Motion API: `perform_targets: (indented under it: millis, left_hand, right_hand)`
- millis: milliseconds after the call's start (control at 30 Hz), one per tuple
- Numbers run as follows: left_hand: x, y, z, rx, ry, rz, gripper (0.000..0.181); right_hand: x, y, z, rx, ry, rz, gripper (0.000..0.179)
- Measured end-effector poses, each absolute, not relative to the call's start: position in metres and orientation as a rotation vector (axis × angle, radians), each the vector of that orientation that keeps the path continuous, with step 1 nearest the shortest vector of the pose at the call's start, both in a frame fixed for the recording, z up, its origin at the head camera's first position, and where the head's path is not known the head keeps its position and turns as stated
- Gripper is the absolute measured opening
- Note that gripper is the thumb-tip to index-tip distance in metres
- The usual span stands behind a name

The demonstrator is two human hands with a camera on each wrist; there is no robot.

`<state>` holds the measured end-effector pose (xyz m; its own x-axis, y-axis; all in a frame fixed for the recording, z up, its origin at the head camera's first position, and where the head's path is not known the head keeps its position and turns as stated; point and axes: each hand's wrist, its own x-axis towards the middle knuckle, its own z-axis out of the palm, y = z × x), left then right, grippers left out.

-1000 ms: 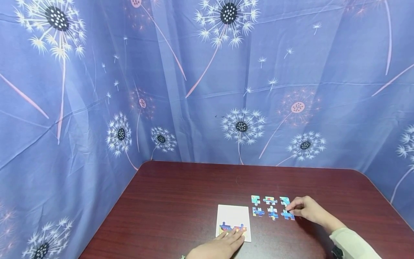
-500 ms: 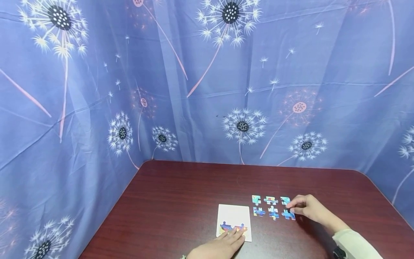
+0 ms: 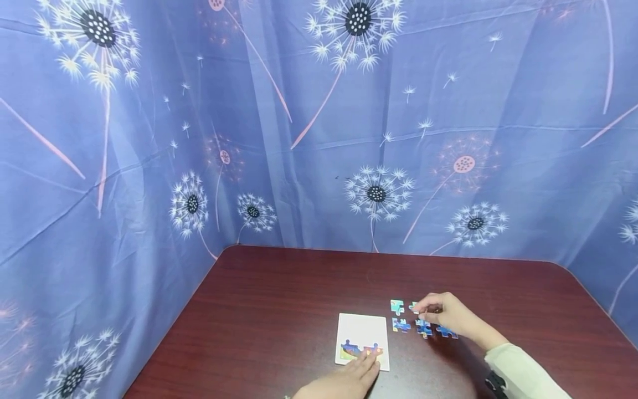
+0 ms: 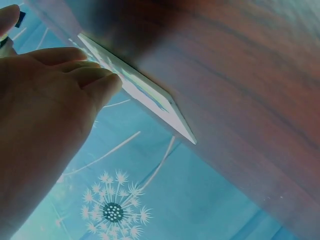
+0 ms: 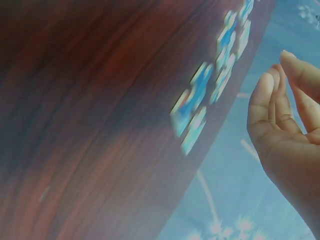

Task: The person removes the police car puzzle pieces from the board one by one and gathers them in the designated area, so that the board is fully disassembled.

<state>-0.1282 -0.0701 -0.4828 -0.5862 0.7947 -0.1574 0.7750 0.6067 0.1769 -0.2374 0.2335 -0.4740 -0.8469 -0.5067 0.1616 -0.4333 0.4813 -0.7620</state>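
Note:
My left hand (image 3: 344,379) lies with extended fingers on the near edge of a square white puzzle board (image 3: 363,327). Two jigsaw pieces, a blue-and-yellow one (image 3: 351,349) and a red-and-blue one (image 3: 374,349), sit along the board's near side, partly under the fingertips. Over the loose pieces hovers my right hand (image 3: 453,317), fingers loosely bent, thumb and forefinger apart. The right wrist view shows nothing between those fingers. Below it lie loose jigsaw pieces: a teal one (image 3: 396,306), a blue one (image 3: 401,325) and another blue one (image 3: 423,327). The hand hides some from the head view.
A dark red-brown wooden table (image 3: 279,310) carries everything. Blue curtains with dandelion prints (image 3: 309,194) hang behind it and along its left side. Another blue piece (image 3: 447,331) lies at the right end of the near row.
My right hand has moved left, from the right end of the rows to above the middle pieces. The left hand stays on the board. The head view has shifted slightly.

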Motion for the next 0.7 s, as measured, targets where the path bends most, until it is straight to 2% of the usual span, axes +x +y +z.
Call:
perform_targets:
  millis: [367,533,700]
  left_hand:
    - [-0.128,-0.062,-0.499,1.257,2.611,0.098,0.072]
    - [-0.127,-0.064,-0.498,1.326,2.648,0.036,0.069]
    - [-0.126,-0.064,-0.496,1.288,2.632,0.064,0.071]
  right_hand:
    - [-0.242,0.177,-0.477,-0.964,2.448,-1.348,0.018]
    - [-0.243,0.157,-0.481,-1.004,2.399,-1.348,0.017]
    - [-0.243,0.141,-0.486,-1.061,2.349,-1.337,0.016]
